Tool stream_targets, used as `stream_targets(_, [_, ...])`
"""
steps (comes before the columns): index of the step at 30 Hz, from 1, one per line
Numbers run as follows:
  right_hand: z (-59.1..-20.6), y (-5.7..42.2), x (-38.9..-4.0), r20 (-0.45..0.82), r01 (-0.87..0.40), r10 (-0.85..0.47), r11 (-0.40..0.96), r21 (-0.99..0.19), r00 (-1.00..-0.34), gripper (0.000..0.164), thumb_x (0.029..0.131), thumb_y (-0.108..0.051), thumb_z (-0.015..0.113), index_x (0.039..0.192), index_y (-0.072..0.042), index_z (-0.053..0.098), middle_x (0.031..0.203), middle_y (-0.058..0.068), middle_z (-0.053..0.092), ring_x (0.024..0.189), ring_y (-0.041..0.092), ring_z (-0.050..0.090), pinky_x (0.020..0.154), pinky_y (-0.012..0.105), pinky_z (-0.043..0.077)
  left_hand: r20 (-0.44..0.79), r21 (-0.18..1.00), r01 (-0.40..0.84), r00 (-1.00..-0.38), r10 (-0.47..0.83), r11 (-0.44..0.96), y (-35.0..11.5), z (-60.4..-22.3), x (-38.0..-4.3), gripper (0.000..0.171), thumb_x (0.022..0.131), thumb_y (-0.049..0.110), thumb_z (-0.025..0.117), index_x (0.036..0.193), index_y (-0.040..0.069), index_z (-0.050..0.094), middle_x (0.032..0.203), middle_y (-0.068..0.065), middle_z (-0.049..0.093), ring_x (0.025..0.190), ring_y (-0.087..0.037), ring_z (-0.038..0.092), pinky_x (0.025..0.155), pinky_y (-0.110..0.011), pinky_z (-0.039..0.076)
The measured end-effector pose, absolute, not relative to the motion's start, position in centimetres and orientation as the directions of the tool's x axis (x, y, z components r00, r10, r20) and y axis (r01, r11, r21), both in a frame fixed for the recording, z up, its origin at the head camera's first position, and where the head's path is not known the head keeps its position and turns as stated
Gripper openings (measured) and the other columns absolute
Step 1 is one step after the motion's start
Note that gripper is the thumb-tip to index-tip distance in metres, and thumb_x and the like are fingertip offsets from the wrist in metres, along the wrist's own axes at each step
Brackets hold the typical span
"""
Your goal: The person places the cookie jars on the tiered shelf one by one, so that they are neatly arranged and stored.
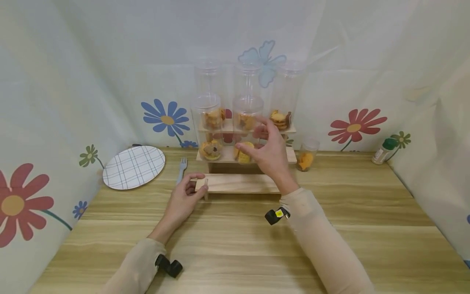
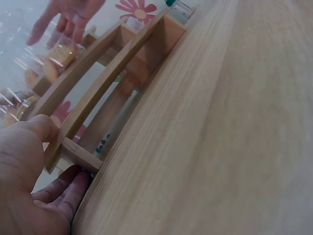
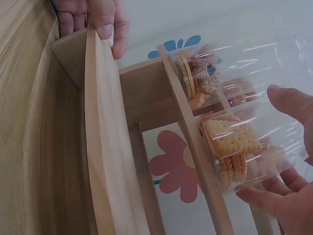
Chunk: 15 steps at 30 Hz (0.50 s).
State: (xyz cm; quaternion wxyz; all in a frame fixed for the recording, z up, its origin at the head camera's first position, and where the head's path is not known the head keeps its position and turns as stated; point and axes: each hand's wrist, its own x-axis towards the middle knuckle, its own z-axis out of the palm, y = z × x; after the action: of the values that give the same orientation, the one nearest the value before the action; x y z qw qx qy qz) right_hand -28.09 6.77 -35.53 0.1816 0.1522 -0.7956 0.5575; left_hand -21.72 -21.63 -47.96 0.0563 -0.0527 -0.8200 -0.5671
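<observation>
A tiered wooden shelf (image 1: 238,183) stands on the table. My left hand (image 1: 185,196) grips the left end of its lowest step, thumb on top and fingers around the end piece, as the left wrist view (image 2: 29,171) also shows. On the middle step stands a clear plastic jar of square crackers (image 3: 232,137). My right hand (image 1: 271,153) holds this jar, thumb on one side and fingers on the other. Beside it is a jar of ring-shaped cookies (image 1: 211,149). Several more clear jars stand on the top step, among them a right-hand cookie jar (image 1: 280,118).
Left of the shelf lie a checked plate (image 1: 134,167) and a pale blue fork (image 1: 181,169). A small jar with orange snacks (image 1: 306,157) stands on the table just right of the shelf. Farther right is a green-capped shaker (image 1: 384,151). A flowered curtain (image 1: 352,90) hangs behind.
</observation>
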Motion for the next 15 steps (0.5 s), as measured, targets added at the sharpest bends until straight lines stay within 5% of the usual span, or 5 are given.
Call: stream_targets(15, [-36.35,6.76,-28.35,0.424,-0.405,-0.029,0.362,-0.840,-0.905,0.087,0.086,-0.034,0.101,0.156,-0.017,0.053,0.125,0.015,0.064,0.117,0.032,0.067,0.100,0.041,0.063,0.143,0.923,0.139,-0.990,0.015,0.359,-21.55,-48.04,-21.78,0.040,0.108,0.031,0.078,0.145,0.022,0.065,0.118,-0.013,0.077,0.104,-0.025,0.073,0.084,-0.029,0.056])
